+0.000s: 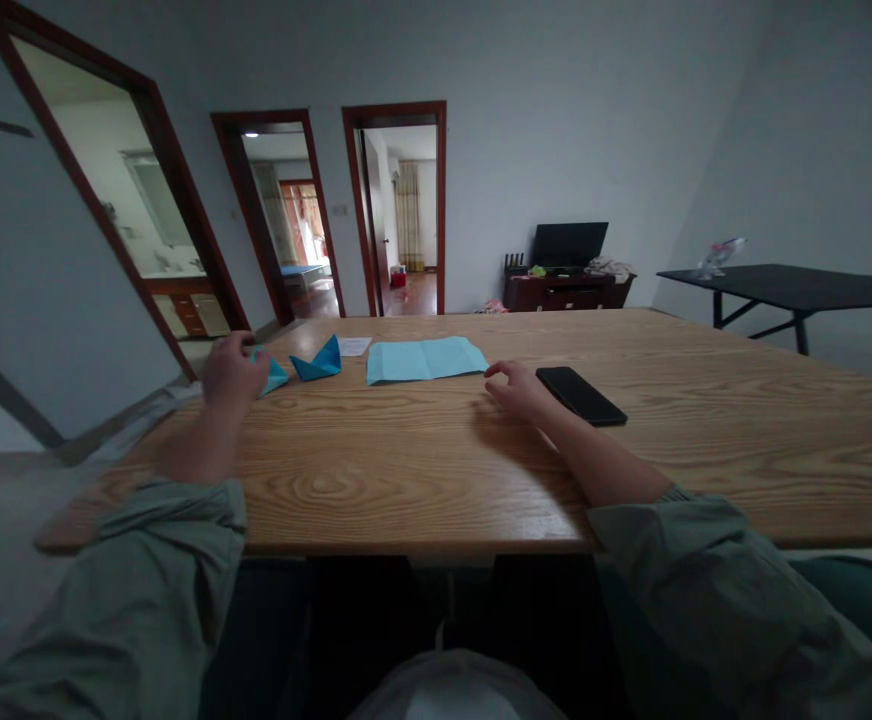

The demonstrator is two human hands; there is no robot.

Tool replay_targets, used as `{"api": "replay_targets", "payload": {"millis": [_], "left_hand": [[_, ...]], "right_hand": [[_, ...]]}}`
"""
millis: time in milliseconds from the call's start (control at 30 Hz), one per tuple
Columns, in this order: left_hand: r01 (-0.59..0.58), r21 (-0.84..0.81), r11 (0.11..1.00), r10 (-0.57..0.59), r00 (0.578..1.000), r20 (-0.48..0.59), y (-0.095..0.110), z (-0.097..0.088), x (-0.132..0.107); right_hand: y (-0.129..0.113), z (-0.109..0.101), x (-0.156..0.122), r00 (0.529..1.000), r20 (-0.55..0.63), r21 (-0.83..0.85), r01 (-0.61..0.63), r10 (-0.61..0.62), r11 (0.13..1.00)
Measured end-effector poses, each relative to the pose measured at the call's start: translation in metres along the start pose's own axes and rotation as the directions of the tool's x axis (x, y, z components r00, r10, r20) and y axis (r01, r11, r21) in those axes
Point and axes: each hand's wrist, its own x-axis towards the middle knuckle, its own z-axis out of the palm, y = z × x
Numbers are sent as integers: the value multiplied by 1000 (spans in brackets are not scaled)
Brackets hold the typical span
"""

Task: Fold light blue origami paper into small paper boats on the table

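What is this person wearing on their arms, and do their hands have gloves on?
The left sleeve and right sleeve are loose grey-green cloth, bunched at the forearm. The left hand and right hand are bare, without gloves.

tabletop [406, 470]: grained wood, smooth | origami boat [317, 362]: matt paper | phone [581, 395]: glossy black

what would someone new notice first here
The bright blue folded paper shapes and the flat pale blue paper sheet stand out first, lying near the far edge of the wooden table. The left hand sits at the leftmost shape. The right hand rests on the table beside the black smartphone, to the right of the sheet.
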Motion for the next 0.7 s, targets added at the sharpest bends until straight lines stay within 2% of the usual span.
{"api": "replay_targets", "payload": {"millis": [33, 67, 100, 167, 233, 300, 367, 467, 600, 667, 700], "left_hand": [[-99, 0, 995, 99, 995, 18, 18, 2, -6], [-220, -28, 975, 222, 969, 113, 38, 7, -13], [-334, -69, 940, 341, 910, 235, 58, 14, -22], [-499, -134, 856, 502, 744, 441, 95, 32, -39], [-544, -128, 829, 508, 640, 576, 124, 52, -52], [-539, -111, 835, 470, 595, 652, 141, 70, -59], [-538, -92, 838, 442, 570, 693, 149, 81, -60], [-543, -93, 835, 439, 554, 708, 150, 86, -59], [-594, -200, 779, 569, 536, 623, 153, 76, -62], [-612, -273, 742, 642, 532, 552, 159, 67, -66], [-609, -305, 732, 664, 537, 520, 164, 62, -68]], "right_hand": [[-3, -1, -1, 1000, 10, -3, 1, -1, 1000], [-7, -1, -2, 1000, 20, -9, 1, -1, 1000], [-10, -2, -3, 1000, 26, -15, 1, -1, 1000], [-15, -3, -5, 999, 38, -23, 6, -5, 1000], [-16, -4, -6, 999, 38, -25, 6, -5, 1000], [-16, -4, -6, 999, 43, -25, 7, -6, 1000], [-14, -5, -6, 999, 44, -23, 3, -2, 1000], [-14, -8, -8, 998, 68, -2, -18, 18, 1000], [-15, -8, -10, 977, 188, 2, -107, 105, 994], [-12, -4, -8, 958, 265, 35, -119, 106, 992], [-9, -2, -6, 960, 265, 65, -107, 87, 992]]}}
